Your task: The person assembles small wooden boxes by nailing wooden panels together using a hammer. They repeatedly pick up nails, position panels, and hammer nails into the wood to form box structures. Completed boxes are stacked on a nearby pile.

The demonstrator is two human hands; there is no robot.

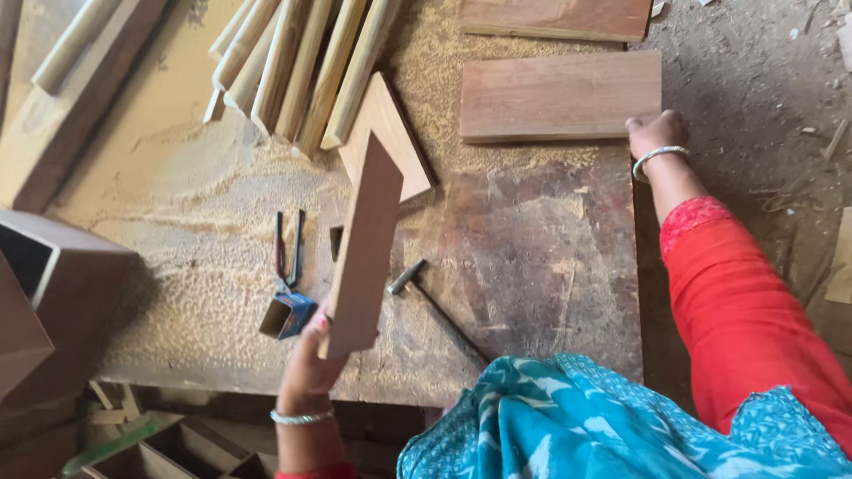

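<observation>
A narrow wooden plank was gripped upright by the left hand; the far board was grasped at its right corner by the right hand, ready to be lifted.

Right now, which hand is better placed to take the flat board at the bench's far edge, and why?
Right. The right hand already rests at the corner of the flat board, while the left hand is busy holding up a narrow plank.
</observation>
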